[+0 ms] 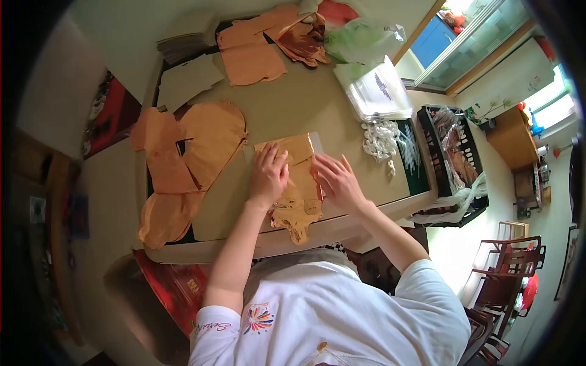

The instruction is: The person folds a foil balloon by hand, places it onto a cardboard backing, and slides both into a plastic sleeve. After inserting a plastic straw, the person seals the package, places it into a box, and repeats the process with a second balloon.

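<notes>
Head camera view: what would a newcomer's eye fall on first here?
The shiny gold-orange piece probably catches the eye first, lying near the table's front edge, between and partly under the left hand and right hand. Next come the large orange foil-like shapes overlapping at the table's left side. The tangled white heap at the right stands out too.

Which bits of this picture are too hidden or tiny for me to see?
All in the head view:
- Shiny orange sheet: partly covered by the left hand.
- Dark print on the clear plastic bags: too small to read.
- Floor of the black plastic crate: hidden by its contents.
- White T-shirt: cut off by the bottom edge.
</notes>
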Demonstrator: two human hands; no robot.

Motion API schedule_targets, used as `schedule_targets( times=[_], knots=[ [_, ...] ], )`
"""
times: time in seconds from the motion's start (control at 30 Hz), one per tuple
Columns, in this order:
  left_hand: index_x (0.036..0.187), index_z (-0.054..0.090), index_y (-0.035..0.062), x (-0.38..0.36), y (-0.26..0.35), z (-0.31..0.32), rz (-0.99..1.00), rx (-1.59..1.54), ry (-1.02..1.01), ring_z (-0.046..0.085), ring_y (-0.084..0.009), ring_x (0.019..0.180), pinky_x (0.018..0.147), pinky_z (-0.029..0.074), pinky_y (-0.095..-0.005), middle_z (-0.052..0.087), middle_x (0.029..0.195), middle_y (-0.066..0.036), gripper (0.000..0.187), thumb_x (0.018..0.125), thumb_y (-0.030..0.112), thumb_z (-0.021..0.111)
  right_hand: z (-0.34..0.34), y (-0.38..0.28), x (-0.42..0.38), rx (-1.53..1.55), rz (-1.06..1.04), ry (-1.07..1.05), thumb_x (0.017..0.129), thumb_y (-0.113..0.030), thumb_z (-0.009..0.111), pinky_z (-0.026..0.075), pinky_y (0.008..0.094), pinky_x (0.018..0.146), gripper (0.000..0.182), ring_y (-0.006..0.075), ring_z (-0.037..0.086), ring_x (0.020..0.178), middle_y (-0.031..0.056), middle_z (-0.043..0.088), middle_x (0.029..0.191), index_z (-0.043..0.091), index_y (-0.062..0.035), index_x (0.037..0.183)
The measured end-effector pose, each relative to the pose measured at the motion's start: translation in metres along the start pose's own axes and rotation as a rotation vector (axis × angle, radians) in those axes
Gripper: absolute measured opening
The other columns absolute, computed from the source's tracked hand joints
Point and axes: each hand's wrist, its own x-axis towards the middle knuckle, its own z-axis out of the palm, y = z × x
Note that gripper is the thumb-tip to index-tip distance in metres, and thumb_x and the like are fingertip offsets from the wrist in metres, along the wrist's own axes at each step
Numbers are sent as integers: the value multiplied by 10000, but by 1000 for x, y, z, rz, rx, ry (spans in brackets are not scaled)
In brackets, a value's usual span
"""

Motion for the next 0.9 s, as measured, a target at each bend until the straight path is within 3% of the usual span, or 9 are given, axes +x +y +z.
schedule_targets(
  times=[0.03, 0.2, 0.4, 0.5, 0.6, 0.7, 0.83, 0.9],
  knots=[
    [1126, 617, 27, -1, 1, 0, 7, 18, -2, 459, -355, 1252, 1049, 352, -468, 546, 1276, -190, 289, 848, 101, 593, 7, -6, 19, 37, -7, 116, 869, -140, 569, 219, 501, 1135, 454, 253, 342, 1371, 86, 429, 1442, 512, -85, 1316],
    [1147, 604, 27, 2, 0, -3, 13, 34, -4, 458, -349, 1255, 1063, 342, -466, 545, 1283, -182, 308, 857, 127, 586, 59, -20, 86, 47, -30, 139, 885, -145, 506, 233, 458, 1146, 454, 267, 359, 1364, 131, 448, 1422, 498, -37, 1326],
    [1180, 584, 43, -1, -3, 2, -2, 92, -50, 440, -324, 1278, 1075, 329, -487, 521, 1316, -153, 335, 862, 147, 575, 53, 16, 63, -94, 104, 269, 900, -118, 487, 260, 446, 1131, 444, 279, 364, 1355, 145, 471, 1396, 492, -38, 1337],
    [1167, 589, 48, 0, -1, 0, -1, 56, -39, 445, -317, 1276, 1071, 339, -484, 526, 1313, -146, 324, 857, 140, 581, 42, 44, 45, -116, 105, 377, 896, -142, 509, 376, 434, 1041, 357, 298, 478, 1242, 157, 550, 1269, 557, -42, 1235],
    [1156, 577, 47, -1, -2, 3, 4, 25, -8, 459, -343, 1255, 1060, 339, -484, 534, 1294, -160, 314, 850, 119, 585, 11, 22, 28, 47, 500, 76, 870, -192, 567, 464, 420, 902, 254, 309, 565, 1068, 147, 586, 1103, 591, -45, 1076],
    [1159, 571, 45, -1, -1, 2, 16, 41, -2, 455, -352, 1257, 1059, 340, -483, 532, 1294, -167, 319, 847, 112, 591, 12, -2, 22, 94, 557, 126, 837, -227, 621, 493, 402, 803, 219, 309, 586, 956, 124, 580, 958, 576, -45, 950],
    [1145, 570, 40, 7, -11, 9, 9, 43, 13, 458, -363, 1248, 1048, 353, -478, 534, 1283, -175, 308, 842, 94, 594, 9, 11, 41, 370, 564, 190, 858, -206, 582, 491, 445, 762, 207, 353, 620, 855, 171, 632, 835, 546, -15, 928],
    [1137, 571, 38, 25, -24, 18, -1, 30, 27, 459, -369, 1243, 1042, 360, -475, 535, 1277, -176, 301, 841, 85, 594, 17, 22, 64, 342, 530, 292, 863, -185, 570, 492, 450, 743, 184, 365, 622, 813, 190, 635, 819, 538, -15, 924]
  ],
)
